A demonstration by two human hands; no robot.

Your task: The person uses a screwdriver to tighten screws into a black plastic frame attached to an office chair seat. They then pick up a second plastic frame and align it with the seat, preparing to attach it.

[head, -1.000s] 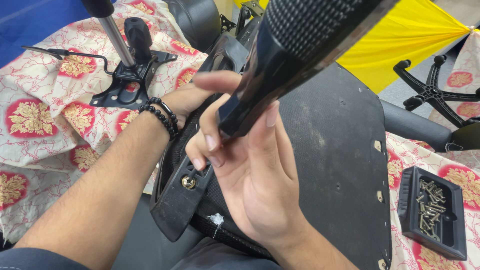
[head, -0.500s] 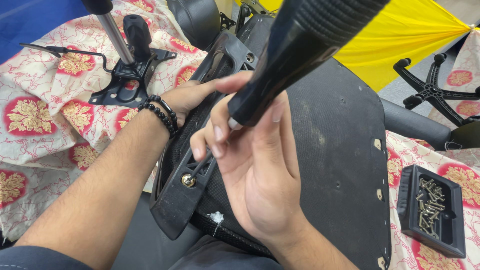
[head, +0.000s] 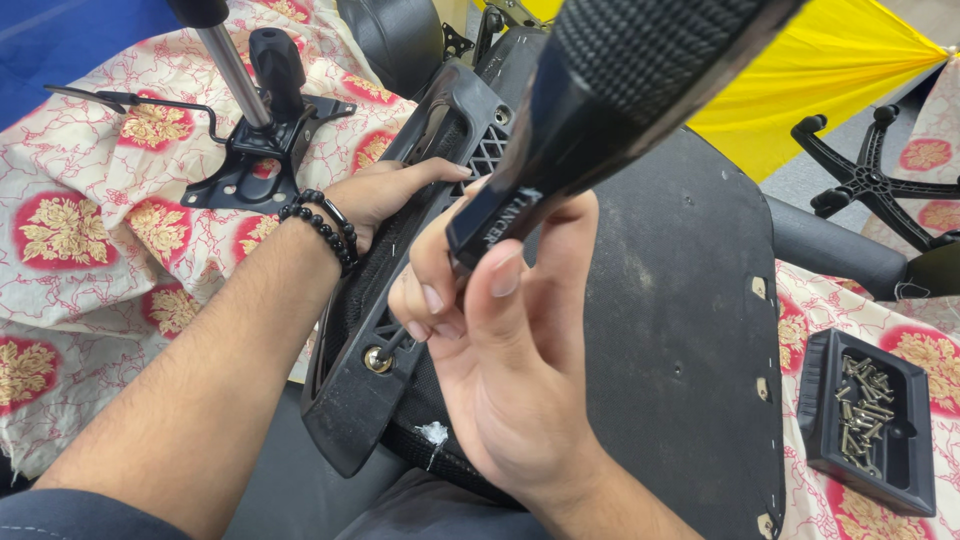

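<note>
Floral red-and-cream cloth (head: pixel 90 230) covers the bench under an upturned chair seat (head: pixel 680 330). My right hand (head: pixel 500 370) is wrapped around a black screwdriver handle (head: pixel 590 120), which rises close to the camera; its shaft runs down past my fingertips to a bolt (head: pixel 377 359) in the black armrest bracket (head: pixel 400 290). My left hand (head: pixel 385 195), fingers resting flat, steadies that bracket higher up. To the right, well apart, sits a black tray of screws (head: pixel 870 420).
</note>
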